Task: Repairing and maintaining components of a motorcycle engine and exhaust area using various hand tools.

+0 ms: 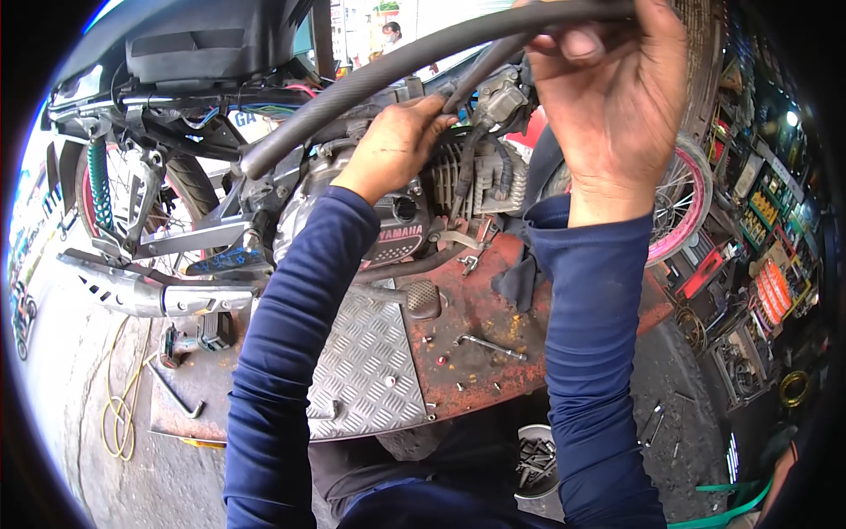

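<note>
A dark, ribbed rubber hose (388,75) arches in front of me, one end hanging loose at left before the motorcycle's engine (352,212). At the top edge, my right hand (617,106) is closed on this hose, palm turned toward me and some fingertips cut off by the frame. A second dark length (489,66) slants down from near that hand to the engine's upper side. My left hand (401,145) has its fingers closed round its lower part, over the engine; whether both lengths are one piece I cannot tell.
The partly stripped motorcycle stands on a rusty red platform (493,388) with a tread plate (361,379). Around lie a cordless power tool (198,339), an L-shaped wrench (493,346) and another (176,392). A metal bowl (522,483) holds small parts; tool racks (767,212) line the right.
</note>
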The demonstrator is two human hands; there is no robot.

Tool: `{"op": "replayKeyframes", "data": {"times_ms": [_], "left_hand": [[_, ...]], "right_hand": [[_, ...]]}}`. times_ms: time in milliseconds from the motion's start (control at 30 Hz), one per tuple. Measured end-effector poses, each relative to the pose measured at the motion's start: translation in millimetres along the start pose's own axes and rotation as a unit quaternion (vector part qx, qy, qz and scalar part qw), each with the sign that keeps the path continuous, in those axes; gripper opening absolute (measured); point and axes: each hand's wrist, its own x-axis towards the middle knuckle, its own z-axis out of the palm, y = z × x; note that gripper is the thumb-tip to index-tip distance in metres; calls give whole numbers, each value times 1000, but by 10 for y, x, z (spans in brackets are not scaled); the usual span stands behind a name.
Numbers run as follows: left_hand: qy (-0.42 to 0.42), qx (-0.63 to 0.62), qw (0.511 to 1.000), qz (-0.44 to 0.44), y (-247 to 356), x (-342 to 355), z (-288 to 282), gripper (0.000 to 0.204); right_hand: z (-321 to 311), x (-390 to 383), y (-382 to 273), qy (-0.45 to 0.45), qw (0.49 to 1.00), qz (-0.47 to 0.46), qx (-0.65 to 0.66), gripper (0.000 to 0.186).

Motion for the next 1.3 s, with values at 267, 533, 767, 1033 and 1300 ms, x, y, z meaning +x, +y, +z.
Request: {"op": "replayKeyframes", "data": {"times_ms": [267, 533, 767, 1033, 1300], "left_hand": [[78, 83, 990, 87, -134, -54, 62, 13], [16, 64, 997, -45, 119, -42, -50, 23], [339, -379, 832, 223, 1246, 273, -435, 45], [268, -398, 860, 176, 1267, 351, -643, 47], [265, -516, 789, 202, 1371, 460, -634, 51]], "right_hand": [[225, 4, -480, 110, 707, -131, -686, 31], [350, 150, -800, -275, 495, -13, -824, 40], [286, 32, -937, -219, 431, 0, -876, 36], [175, -152, -878, -85, 542, 71, -833, 38], [405, -163, -703, -46, 543, 59, -836, 35]]}}
